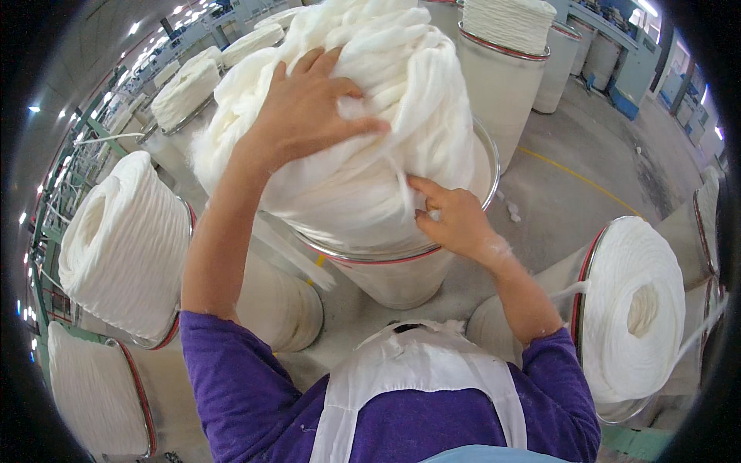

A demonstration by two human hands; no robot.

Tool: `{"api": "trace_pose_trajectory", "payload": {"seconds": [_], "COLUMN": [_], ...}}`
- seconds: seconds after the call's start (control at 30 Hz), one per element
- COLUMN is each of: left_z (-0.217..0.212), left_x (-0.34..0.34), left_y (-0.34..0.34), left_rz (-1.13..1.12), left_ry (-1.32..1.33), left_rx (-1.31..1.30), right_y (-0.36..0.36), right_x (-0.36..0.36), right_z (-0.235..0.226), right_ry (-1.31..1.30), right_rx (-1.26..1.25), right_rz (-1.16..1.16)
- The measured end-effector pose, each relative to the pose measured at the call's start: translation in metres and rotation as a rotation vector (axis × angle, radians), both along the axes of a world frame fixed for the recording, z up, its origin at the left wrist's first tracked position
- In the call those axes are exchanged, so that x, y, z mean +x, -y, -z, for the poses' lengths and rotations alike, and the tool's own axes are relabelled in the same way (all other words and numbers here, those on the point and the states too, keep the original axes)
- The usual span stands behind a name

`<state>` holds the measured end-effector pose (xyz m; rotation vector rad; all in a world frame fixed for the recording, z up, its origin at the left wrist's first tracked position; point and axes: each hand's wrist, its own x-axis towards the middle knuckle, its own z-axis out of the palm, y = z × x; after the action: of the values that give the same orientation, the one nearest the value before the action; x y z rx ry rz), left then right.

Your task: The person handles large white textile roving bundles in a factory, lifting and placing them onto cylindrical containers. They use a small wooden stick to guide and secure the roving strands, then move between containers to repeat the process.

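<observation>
A tall can point(394, 282) with a metal rim stands before me, heaped with loose white fibre sliver point(432, 92) that bulges over its edge. My left hand point(312, 116) lies on the heap, its fingers spread and its thumb stretched to the right; nothing is gripped in it. Lower and to the right, my right hand point(455, 218) is at the front of the heap with its fingers bent in. Its fingertips meet a thin strand of sliver point(403, 185) that runs down from near my left thumb. The exact pinch is partly hidden.
Sliver coils point(127, 247) in cans stand close on my left, and another coil point(637, 309) in a tilted-looking can on my right. A can point(502, 85) stands behind at the right. Grey floor point(571, 201) with a yellow line runs between. Machines line the background.
</observation>
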<state>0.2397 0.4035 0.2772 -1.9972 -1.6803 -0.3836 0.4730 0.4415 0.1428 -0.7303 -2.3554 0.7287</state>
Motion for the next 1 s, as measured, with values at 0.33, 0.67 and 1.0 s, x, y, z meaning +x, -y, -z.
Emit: {"api": "trace_pose_trajectory", "payload": {"seconds": [0.33,0.67,1.0], "left_z": [-0.002,0.016,0.03], "left_x": [-0.018,0.012,0.022], "left_y": [-0.001,0.017,-0.01], "left_rz": [0.124,0.167,0.079], "left_ry": [0.039,-0.111,0.052], "left_rx": [0.104,0.028,0.138], "right_y": [-0.016,-0.017,-0.02], "right_x": [0.003,0.006,0.006], "right_z": [-0.019,-0.026,-0.015], "right_ry": [-0.102,-0.124,-0.118], "right_rx": [-0.331,-0.469,-0.459], "right_rz": [-0.191,-0.253,-0.215]}}
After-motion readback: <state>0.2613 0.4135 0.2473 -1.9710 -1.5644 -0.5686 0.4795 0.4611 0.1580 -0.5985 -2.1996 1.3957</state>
